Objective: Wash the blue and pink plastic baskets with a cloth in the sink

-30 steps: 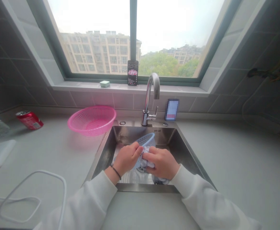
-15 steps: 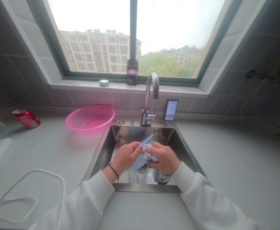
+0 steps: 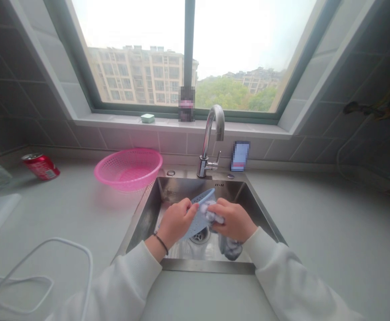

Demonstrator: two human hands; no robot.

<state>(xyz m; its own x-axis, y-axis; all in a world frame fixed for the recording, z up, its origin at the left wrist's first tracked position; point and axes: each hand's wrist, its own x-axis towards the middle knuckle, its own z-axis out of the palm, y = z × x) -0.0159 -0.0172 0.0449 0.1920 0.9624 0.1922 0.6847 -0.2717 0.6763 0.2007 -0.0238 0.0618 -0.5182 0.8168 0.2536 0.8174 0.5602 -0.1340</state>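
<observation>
Over the steel sink (image 3: 248, 196), my left hand (image 3: 174, 221) grips the rim of a small blue perforated basket (image 3: 199, 214), tilted on its side. My right hand (image 3: 233, 220) is closed on a wet grey-white cloth (image 3: 230, 247) and presses it against the basket; the cloth's tail hangs below my wrist. Both hands are above the drain (image 3: 199, 235). A dark band circles my left wrist.
A chrome faucet (image 3: 211, 138) stands behind the sink. A pink colander (image 3: 128, 168) sits on the counter to the left, with a red can (image 3: 41, 166) lying further left. A white cable (image 3: 44, 272) loops at the near left. A small green object (image 3: 147, 117) rests on the window sill.
The blue basket has turned in my hands, going from rim-up to more on its side. My right hand has rubbed the cloth across it. The cloth's tail hangs lower now.
</observation>
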